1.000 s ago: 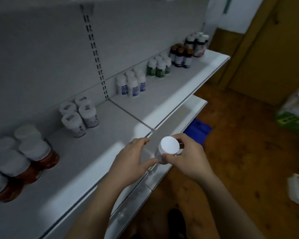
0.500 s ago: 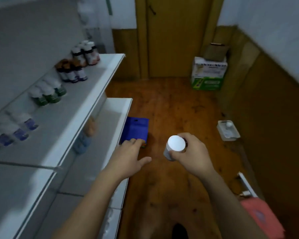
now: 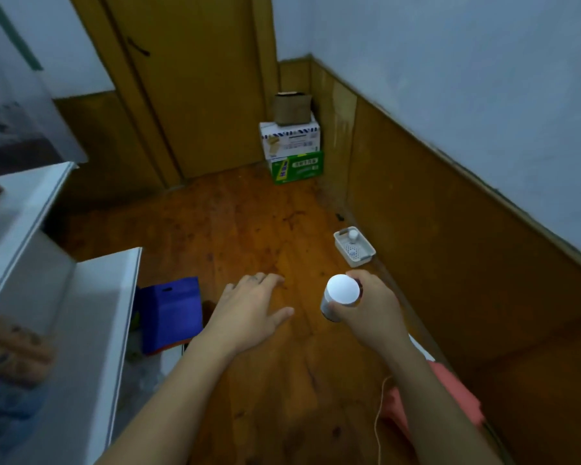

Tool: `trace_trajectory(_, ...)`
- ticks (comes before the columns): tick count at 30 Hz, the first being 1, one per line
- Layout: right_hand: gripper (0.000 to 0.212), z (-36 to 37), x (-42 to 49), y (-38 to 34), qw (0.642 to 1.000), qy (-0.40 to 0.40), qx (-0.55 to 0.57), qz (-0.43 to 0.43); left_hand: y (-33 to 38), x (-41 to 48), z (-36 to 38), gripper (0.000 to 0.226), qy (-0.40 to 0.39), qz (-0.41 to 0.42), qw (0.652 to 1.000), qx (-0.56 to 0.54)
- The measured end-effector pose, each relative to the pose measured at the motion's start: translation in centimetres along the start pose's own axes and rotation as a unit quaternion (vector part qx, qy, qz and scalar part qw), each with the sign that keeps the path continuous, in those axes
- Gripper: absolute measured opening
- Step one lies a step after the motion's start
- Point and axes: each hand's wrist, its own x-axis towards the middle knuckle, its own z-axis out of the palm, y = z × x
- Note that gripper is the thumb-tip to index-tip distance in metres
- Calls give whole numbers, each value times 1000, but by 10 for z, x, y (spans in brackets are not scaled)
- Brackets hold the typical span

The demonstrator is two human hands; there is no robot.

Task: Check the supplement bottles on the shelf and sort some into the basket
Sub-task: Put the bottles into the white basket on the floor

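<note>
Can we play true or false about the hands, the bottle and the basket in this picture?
1. The right hand holds a white-capped bottle. True.
2. The left hand holds a bottle too. False: it is open and holds nothing.
3. The white basket sits on a shelf. False: it is on the wooden floor, by the wall.
4. A second bottle is inside the white basket. True.
</note>
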Motion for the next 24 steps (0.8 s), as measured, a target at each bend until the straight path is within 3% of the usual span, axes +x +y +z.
trace_trajectory(12,68,35,152,-24,996,35,-46,73,-66,170,5,57,-28,51,997,-40)
trace_trajectory(18,72,59,241,-60,988,48,-58,131,-115,273,-16,56,-79,69,993,-49)
trace_trajectory(24,63,56,308,-68,983,81,-42,160,-121,360,-33,55,-86,109,989,-47)
